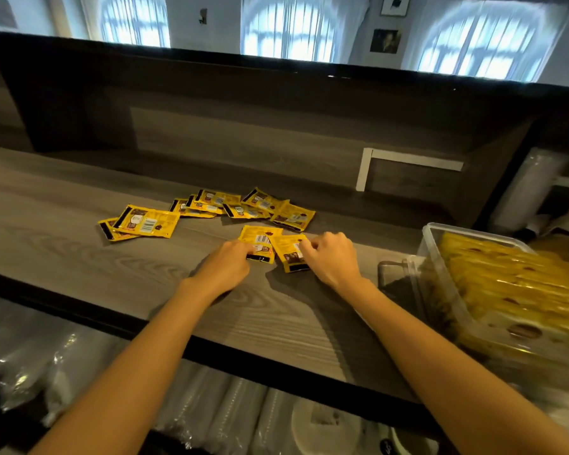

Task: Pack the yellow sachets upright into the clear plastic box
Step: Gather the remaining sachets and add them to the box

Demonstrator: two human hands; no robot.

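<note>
Yellow sachets (pixel 211 206) lie scattered on the wooden counter (pixel 79 257). Left hand (pixel 225 262) touches the left sachet (pixel 260 239); whether it grips is impossible to tell. Right hand (pixel 334 257) pinches the right sachet (pixel 288 249), its fingertips partly hidden. Clear plastic box (pixel 437 257), at the right, is blurred and cut off.

The long grey counter top (pixel 79 257) looks like wood, matt and smooth, with clear grain lines and a flat black edge band (pixel 243 354). The flat yellow sachets of printed film (pixel 147 221) are glossy and slightly crinkled. The rectangular clear plastic box (pixel 436 257) has smooth, shiny walls. Below, crinkled clear plastic wrapping (pixel 23 356) glints.
</note>
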